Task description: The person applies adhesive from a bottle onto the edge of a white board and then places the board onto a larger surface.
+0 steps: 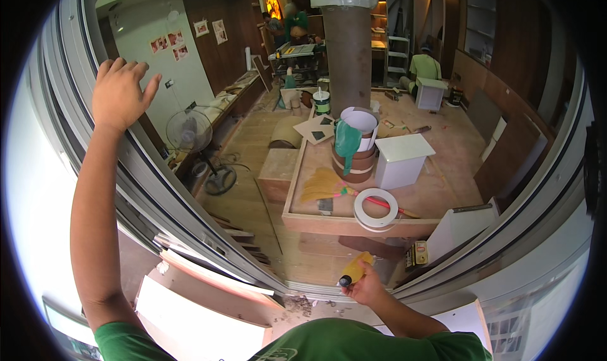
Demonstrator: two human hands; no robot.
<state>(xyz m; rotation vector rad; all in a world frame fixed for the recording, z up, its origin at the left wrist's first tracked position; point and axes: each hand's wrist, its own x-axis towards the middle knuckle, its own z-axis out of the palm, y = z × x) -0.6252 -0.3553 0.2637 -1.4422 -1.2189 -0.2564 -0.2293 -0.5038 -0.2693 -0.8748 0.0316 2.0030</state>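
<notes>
My right hand (pixel 366 286) is closed around a small bottle (pixel 356 267) of yellow colour with a black cap. The bottle is tilted, its cap pointing down and to the left. Raised at the left, my left hand (pixel 119 94) lies against the aluminium sliding-door frame (pixel 137 166), thumb spread from the fingers; it holds no loose object that I can see. Below the bottle runs the metal door track (pixel 327 290). Beyond it is a low wooden platform (pixel 327 223) carrying a straw broom (pixel 325 184) and a roll of white edge banding (pixel 363 209).
Rolled sheets (pixel 353 164), a white box-shaped cabinet (pixel 403 159) and a wrapped column (pixel 348 62) stand on the platform. A pedestal fan (pixel 189 133) is at left. A white panel (pixel 199 318) lies near me. Farther back are a table saw (pixel 296 51) and a crouching person (pixel 425 66).
</notes>
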